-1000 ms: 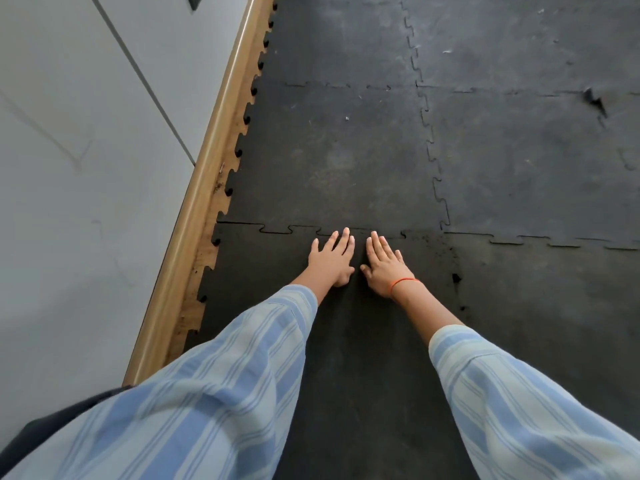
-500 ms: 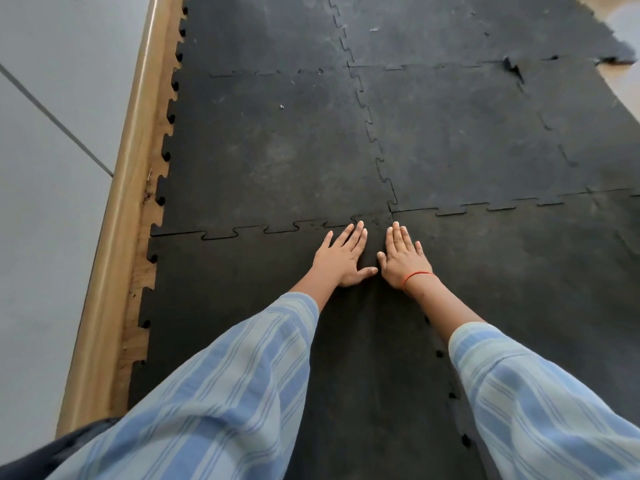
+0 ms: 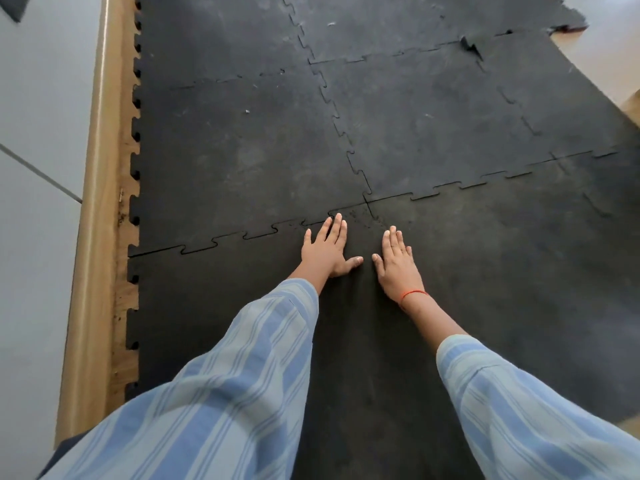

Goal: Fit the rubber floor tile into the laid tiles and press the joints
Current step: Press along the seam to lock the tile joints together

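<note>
A black rubber floor tile [image 3: 214, 299] with jigsaw edges lies nearest me, locked against the laid tiles [image 3: 249, 150] beyond it. My left hand [image 3: 327, 249] lies flat, palm down, on the near tile, its fingertips at the toothed joint [image 3: 228, 239]. My right hand [image 3: 396, 263], with a red thread on its wrist, rests flat beside it, close to the corner [image 3: 369, 202] where the tile seams meet. Neither hand holds anything. My striped sleeves cover the near part of the tile.
A wooden skirting strip [image 3: 98, 202] and a grey wall [image 3: 38, 133] run along the left, with a narrow gap of wood floor beside the tiles' toothed edge. At the far right a raised torn tile flap [image 3: 471, 46] sticks up; bare floor [image 3: 613, 46] lies beyond.
Both hands have slid right along the joint toward the corner, and they have spread a little apart. The view has swung right, showing more of the right-hand tiles.
</note>
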The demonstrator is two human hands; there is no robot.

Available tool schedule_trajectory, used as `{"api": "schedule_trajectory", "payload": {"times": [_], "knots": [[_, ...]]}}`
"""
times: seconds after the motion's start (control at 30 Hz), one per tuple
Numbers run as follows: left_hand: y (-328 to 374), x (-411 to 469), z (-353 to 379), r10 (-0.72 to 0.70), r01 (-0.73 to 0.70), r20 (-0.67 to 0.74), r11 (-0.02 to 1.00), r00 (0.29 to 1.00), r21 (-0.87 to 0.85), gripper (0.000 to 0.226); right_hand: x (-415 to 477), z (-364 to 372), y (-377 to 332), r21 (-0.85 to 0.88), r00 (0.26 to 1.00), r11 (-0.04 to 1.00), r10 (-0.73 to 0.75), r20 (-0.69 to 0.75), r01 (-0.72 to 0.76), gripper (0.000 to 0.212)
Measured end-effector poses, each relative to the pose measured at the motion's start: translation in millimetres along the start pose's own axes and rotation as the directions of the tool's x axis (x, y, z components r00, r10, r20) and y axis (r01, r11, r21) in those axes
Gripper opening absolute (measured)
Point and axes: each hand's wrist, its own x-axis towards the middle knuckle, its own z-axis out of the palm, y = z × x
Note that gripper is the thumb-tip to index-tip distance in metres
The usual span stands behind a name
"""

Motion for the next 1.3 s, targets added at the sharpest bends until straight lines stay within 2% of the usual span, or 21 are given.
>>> {"api": "schedule_trajectory", "payload": {"times": [0.07, 0.17, 0.27, 0.5, 0.6, 0.7, 0.83, 0.93, 0.97, 1.03, 1.1, 1.3], "knots": [[6.6, -0.2, 4.3, -0.043, 0.041, -0.028, 0.997, 0.999, -0.066, 0.092, -19.7, 7.2, 13.3, 0.012, 0.995, 0.997, 0.077, -0.067, -0.076, 0.059], [26.9, 3.1, 6.9, -0.153, 0.129, -0.091, 0.967, 0.984, -0.222, 0.098, -32.4, 10.7, 18.5, 0.088, 0.979, 0.980, 0.184, -0.081, -0.177, 0.058], [46.3, 13.9, 7.1, -0.249, 0.206, -0.123, 0.936, 0.961, -0.285, 0.104, -42.8, 17.3, 19.4, 0.146, 0.945, 0.948, 0.302, -0.127, -0.283, 0.057], [59.7, 25.2, 20.2, -0.342, 0.268, -0.247, 0.919, 0.907, -0.290, 0.107, -39.8, 30.1, 19.3, 0.010, 0.922, 0.943, 0.329, -0.205, -0.334, 0.058], [60.0, 27.3, 22.3, -0.342, 0.269, -0.255, 0.921, 0.904, -0.282, 0.106, -39.1, 35.9, 18.3, -0.018, 0.907, 0.939, 0.327, -0.265, -0.344, 0.058], [60.1, 28.1, 21.6, -0.340, 0.272, -0.248, 0.923, 0.907, -0.272, 0.107, -39.8, 34.9, 18.7, -0.023, 0.908, 0.938, 0.329, -0.260, -0.346, 0.058], [53.8, 25.7, 22.4, -0.290, 0.233, -0.259, 0.945, 0.921, -0.229, 0.105, -37.5, 29.9, 22.1, -0.018, 0.933, 0.953, 0.292, -0.210, -0.302, 0.059], [53.6, 9.1, 40.4, -0.157, 0.120, -0.315, 0.984, 0.936, -0.132, 0.096, -46.7, 23.4, 40.0, -0.017, 0.959, 0.967, 0.251, -0.134, -0.255, 0.059], [57.9, 2.3, 47.7, -0.091, 0.062, -0.330, 0.993, 0.940, -0.097, 0.095, -57.4, 25.4, 48.4, -0.005, 0.948, 0.959, 0.280, -0.151, -0.284, 0.058], [67.7, -7.6, 59.4, 0.062, -0.070, -0.328, 0.997, 0.943, -0.015, 0.091, -85.0, 32.6, 57.7, 0.083, 0.874, 0.910, 0.412, -0.257, -0.405, 0.058], [72.4, -10.8, 65.2, 0.139, -0.132, -0.324, 0.990, 0.936, 0.041, 0.089, -100.9, 41.3, 55.7, 0.095, 0.818, 0.891, 0.446, -0.363, -0.444, 0.063], [71.4, -9.0, 63.7, 0.146, -0.133, -0.264, 0.989, 0.953, 0.067, 0.088, -89.4, 49.0, 55.5, -0.011, 0.846, 0.906, 0.391, -0.363, -0.424, 0.064]]}}
